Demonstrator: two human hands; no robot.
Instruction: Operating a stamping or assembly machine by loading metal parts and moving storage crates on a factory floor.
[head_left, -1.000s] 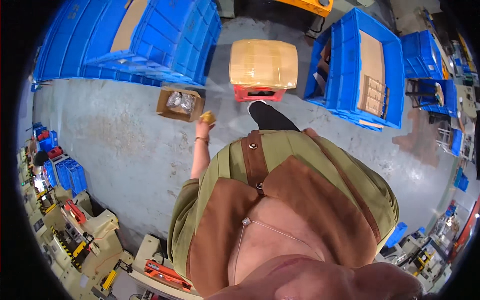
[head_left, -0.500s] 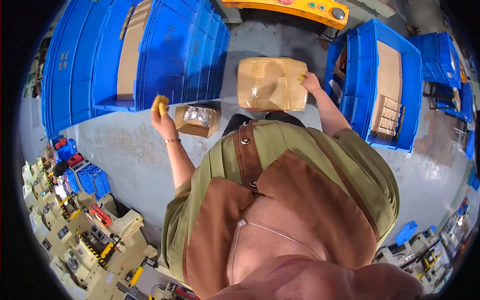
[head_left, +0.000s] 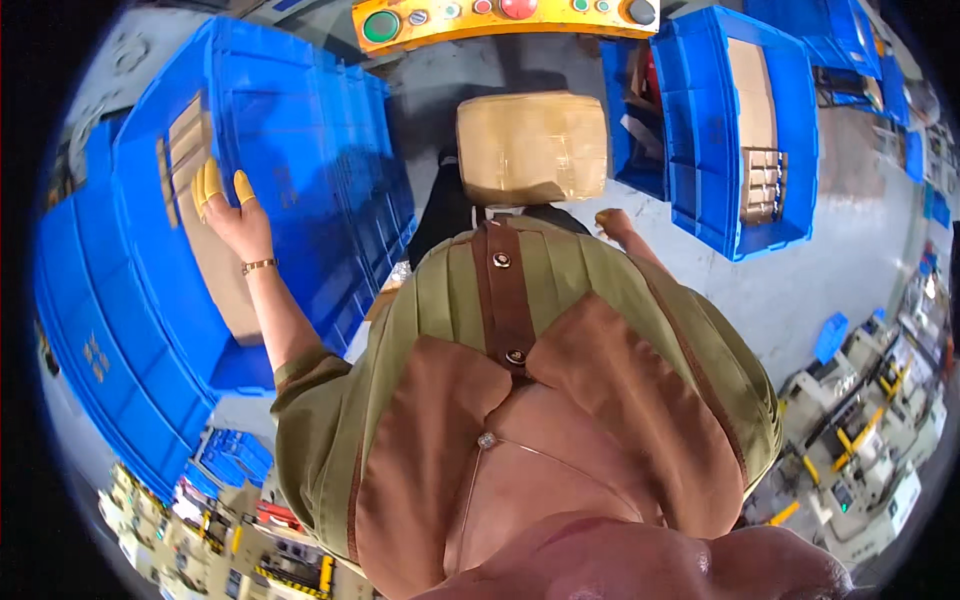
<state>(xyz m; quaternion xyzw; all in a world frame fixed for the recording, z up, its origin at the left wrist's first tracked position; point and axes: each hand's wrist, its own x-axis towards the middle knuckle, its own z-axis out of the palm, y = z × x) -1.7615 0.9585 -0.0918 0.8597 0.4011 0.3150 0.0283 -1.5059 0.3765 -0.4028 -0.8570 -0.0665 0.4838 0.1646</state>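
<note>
My left hand [head_left: 232, 212] reaches over the large blue crate [head_left: 290, 150] on the left. Its fingers are stretched out and apart, with yellow covers on the fingertips and nothing in them. Just beyond the fingers, cardboard strips [head_left: 186, 140] and a tan cardboard sheet [head_left: 222, 280] lie in the crate. By my right side hangs my right hand [head_left: 616, 224], small in the picture, its yellow-covered fingertips curled in and no object visible in them. Nearest to that hand is a seat-like block wrapped in tan tape [head_left: 535, 140], standing apart from it.
A yellow control panel [head_left: 500, 25] with coloured buttons crosses the front. To the right stands a blue crate [head_left: 690, 130] with cardboard and a divided carton [head_left: 763, 185]. Another blue crate [head_left: 110, 340] is at far left. Machines [head_left: 860, 450] line the rear right.
My body has turned left and the view with it. My left hand has moved over the left crate with its fingers spread. My right hand has come off the taped block and dropped back beside me.
</note>
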